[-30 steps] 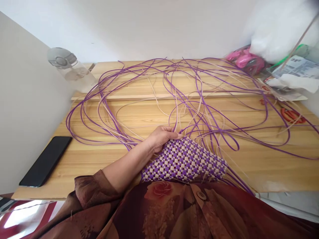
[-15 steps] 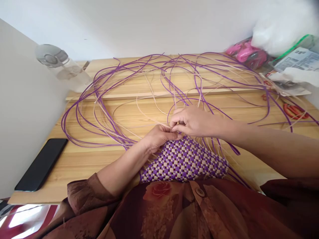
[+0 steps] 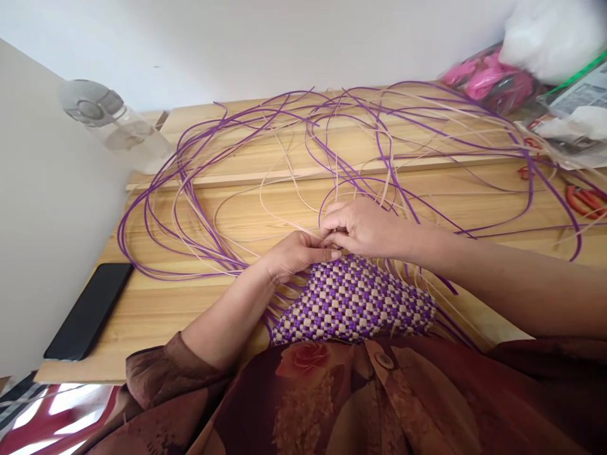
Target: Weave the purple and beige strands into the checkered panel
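Note:
A woven piece point(image 3: 355, 300) in purple, beige and dark red lies against my shirt at the table's front edge. Long purple and beige strands point(image 3: 199, 218) fan out from it in loops over the wooden table. My left hand point(image 3: 296, 254) is closed on the far edge of the weave, its thumb lying along that edge. Right beside it, my right hand point(image 3: 360, 229) is bent in a pinch at the same edge, where the strands come out. What lies between its fingertips is too small to make out.
On the left are a black phone point(image 3: 89, 311) and a clear bottle with a grey lid point(image 3: 90, 102). Orange-handled pliers point(image 3: 584, 201), a pink item in plastic point(image 3: 493, 79) and a white bag point(image 3: 552, 38) are on the right. A wall stands behind the table point(image 3: 156, 328).
The view has shifted slightly, so the things on the right sit further right. Both hands stay at the weave's far edge, with only slight movement. Some strands on the right have shifted.

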`<state>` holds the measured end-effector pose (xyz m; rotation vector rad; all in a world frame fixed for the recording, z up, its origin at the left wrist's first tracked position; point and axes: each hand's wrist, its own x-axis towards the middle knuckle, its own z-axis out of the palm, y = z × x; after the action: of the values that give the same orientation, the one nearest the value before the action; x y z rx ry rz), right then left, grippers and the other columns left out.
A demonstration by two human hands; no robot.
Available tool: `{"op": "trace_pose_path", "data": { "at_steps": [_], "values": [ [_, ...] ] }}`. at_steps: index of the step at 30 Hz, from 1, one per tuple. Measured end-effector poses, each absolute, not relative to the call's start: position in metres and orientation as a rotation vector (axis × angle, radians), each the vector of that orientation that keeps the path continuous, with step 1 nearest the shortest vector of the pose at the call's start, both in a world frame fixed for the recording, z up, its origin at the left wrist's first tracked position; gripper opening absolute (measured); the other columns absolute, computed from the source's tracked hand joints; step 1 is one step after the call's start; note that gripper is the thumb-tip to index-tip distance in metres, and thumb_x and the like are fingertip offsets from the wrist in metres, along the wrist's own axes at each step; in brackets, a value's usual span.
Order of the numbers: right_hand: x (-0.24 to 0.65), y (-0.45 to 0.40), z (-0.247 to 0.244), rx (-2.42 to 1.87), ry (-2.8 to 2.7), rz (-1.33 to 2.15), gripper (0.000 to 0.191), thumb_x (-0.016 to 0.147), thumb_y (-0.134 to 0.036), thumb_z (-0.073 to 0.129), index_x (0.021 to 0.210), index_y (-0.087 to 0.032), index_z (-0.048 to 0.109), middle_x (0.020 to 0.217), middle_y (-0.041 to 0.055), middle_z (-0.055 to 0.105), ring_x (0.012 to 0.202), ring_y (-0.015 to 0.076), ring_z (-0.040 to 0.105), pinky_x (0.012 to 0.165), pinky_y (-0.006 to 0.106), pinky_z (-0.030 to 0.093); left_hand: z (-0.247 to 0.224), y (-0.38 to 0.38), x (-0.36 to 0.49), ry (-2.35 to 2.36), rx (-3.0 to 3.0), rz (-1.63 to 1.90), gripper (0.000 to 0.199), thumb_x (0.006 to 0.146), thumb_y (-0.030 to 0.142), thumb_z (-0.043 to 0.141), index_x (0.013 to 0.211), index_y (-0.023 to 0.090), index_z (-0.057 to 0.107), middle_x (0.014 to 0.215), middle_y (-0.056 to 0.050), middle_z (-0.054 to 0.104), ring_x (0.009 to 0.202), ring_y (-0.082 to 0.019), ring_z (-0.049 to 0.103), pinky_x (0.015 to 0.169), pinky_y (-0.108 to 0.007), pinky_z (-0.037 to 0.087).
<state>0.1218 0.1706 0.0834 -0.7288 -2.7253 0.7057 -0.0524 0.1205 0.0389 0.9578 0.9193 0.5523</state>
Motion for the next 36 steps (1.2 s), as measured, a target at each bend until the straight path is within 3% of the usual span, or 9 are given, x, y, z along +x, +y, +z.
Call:
{"op": "trace_pose_path", "data": {
  "at_steps": [7, 14, 19, 23, 30, 36],
  "values": [
    [0.122, 0.172, 0.083, -0.701, -2.745, 0.715, 0.015, 0.075, -0.009, 0.055, 0.075, -0.014, 0.070, 0.074, 0.0026, 0.064, 0.068, 0.0117, 0.054, 0.065, 0.024, 0.034, 0.032, 0.122, -0.052, 1.004, 0.902, 0.560, 0.023, 0.064, 0.029, 0.079, 0.079, 0.013, 0.074, 0.073, -0.004, 0.070, 0.063, -0.010, 0.058, 0.068, -0.025, 0.042],
    [0.113, 0.173, 0.091, -0.668, -2.788, 0.786, 0.017, 0.073, -0.007, 0.053, 0.072, -0.015, 0.068, 0.068, -0.0001, 0.062, 0.064, 0.0102, 0.053, 0.061, 0.023, 0.032, 0.030, 0.119, -0.045, 0.856, 0.801, 0.767, 0.022, 0.059, 0.012, 0.079, 0.080, 0.013, 0.074, 0.081, -0.003, 0.072, 0.082, -0.014, 0.063, 0.091, -0.030, 0.042],
    [0.110, 0.184, 0.091, -0.624, -2.792, 1.044, 0.016, 0.072, -0.009, 0.054, 0.075, -0.015, 0.069, 0.066, -0.0027, 0.065, 0.061, 0.0087, 0.055, 0.059, 0.021, 0.034, 0.035, 0.115, -0.042, 0.838, 0.684, 0.730, 0.028, 0.061, 0.019, 0.081, 0.087, 0.013, 0.073, 0.088, -0.006, 0.073, 0.083, -0.015, 0.064, 0.088, -0.031, 0.043],
    [0.109, 0.191, 0.091, -0.674, -2.793, 1.171, 0.018, 0.073, -0.009, 0.054, 0.078, -0.016, 0.069, 0.065, -0.0041, 0.064, 0.058, 0.0076, 0.054, 0.056, 0.021, 0.032, 0.038, 0.114, -0.036, 0.919, 0.563, 0.761, 0.033, 0.054, 0.017, 0.084, 0.085, 0.014, 0.072, 0.082, -0.004, 0.072, 0.077, -0.015, 0.064, 0.083, -0.030, 0.045],
    [0.140, 0.140, 0.132, -0.906, -2.796, 0.467, 0.023, 0.088, -0.033, 0.056, 0.077, -0.019, 0.070, 0.072, 0.0024, 0.065, 0.067, 0.0145, 0.056, 0.064, 0.028, 0.034, 0.034, 0.116, -0.034, 1.015, 0.572, 0.654, 0.015, 0.054, 0.019, 0.078, 0.059, 0.012, 0.065, 0.056, -0.002, 0.062, 0.054, -0.013, 0.056, 0.060, -0.028, 0.044],
    [0.153, 0.089, 0.075, -0.972, -2.523, 0.264, 0.021, 0.091, -0.028, 0.055, 0.105, -0.019, 0.067, 0.096, 0.0056, 0.070, 0.088, 0.0178, 0.063, 0.079, 0.029, 0.045, 0.033, 0.112, -0.031, 0.976, 0.628, 0.716, 0.021, 0.057, 0.025, 0.079, 0.061, 0.012, 0.063, 0.056, -0.001, 0.061, 0.053, -0.010, 0.053, 0.058, -0.024, 0.039]
  ]
}}
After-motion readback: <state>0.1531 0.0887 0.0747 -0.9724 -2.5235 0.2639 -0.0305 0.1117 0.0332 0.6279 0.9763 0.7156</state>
